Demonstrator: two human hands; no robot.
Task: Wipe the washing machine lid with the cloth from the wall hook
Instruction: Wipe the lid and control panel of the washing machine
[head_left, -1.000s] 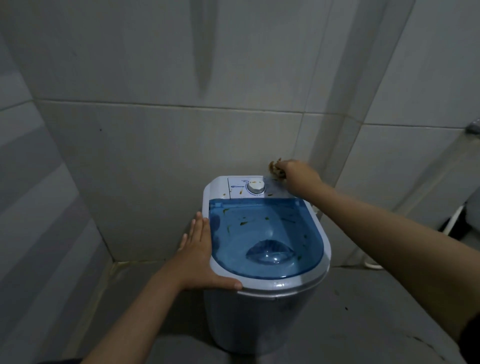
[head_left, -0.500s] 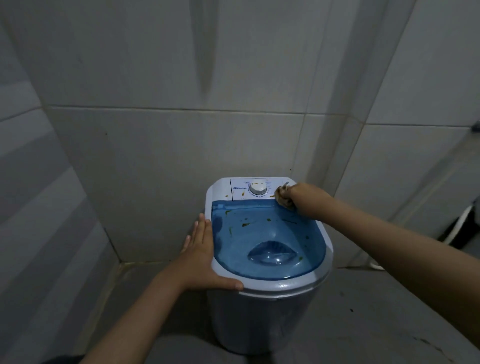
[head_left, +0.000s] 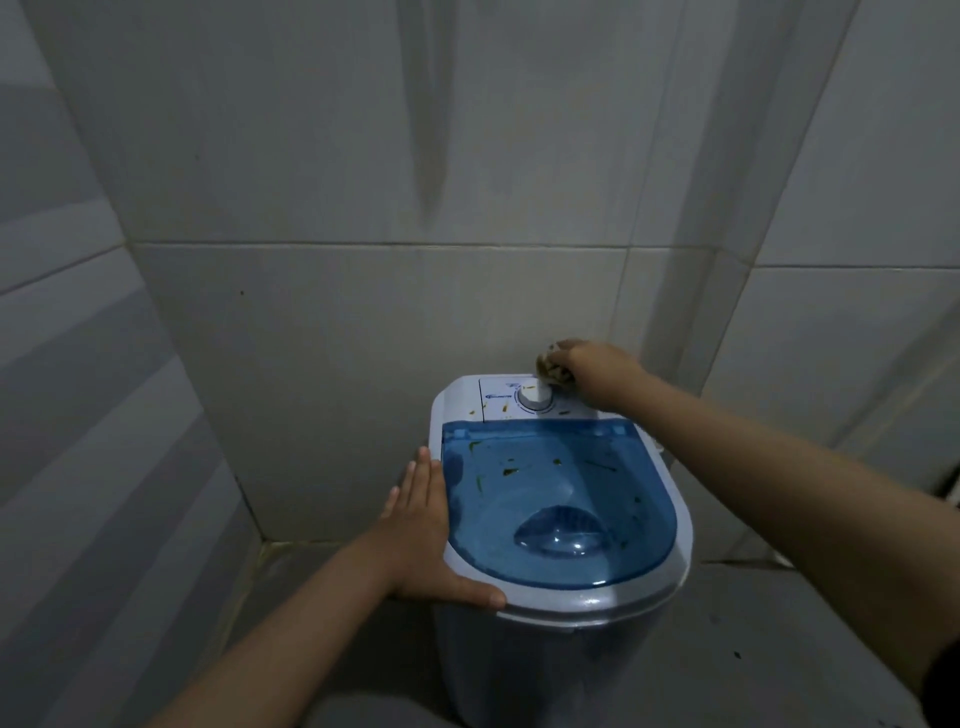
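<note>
A small white washing machine (head_left: 582, 603) stands in the tiled corner. Its translucent blue lid (head_left: 550, 499) is down and carries several green and brown specks. A white dial (head_left: 535, 397) sits on the control panel behind the lid. My right hand (head_left: 597, 374) grips a bunched brownish cloth (head_left: 553, 366) at the back edge of the panel, just above and right of the dial. My left hand (head_left: 426, 535) lies flat against the machine's left rim, fingers straight, thumb hooked over the front rim.
Grey tiled walls (head_left: 363, 312) close in behind and to the left of the machine. A grey floor (head_left: 779, 649) spreads to the right. A dark gap with a pale hose (head_left: 953, 488) shows at the far right edge.
My right hand with the cloth went forward onto the lid's back edge, then back up to the rear of the control panel beside the dial. My left hand has stayed on the rim.
</note>
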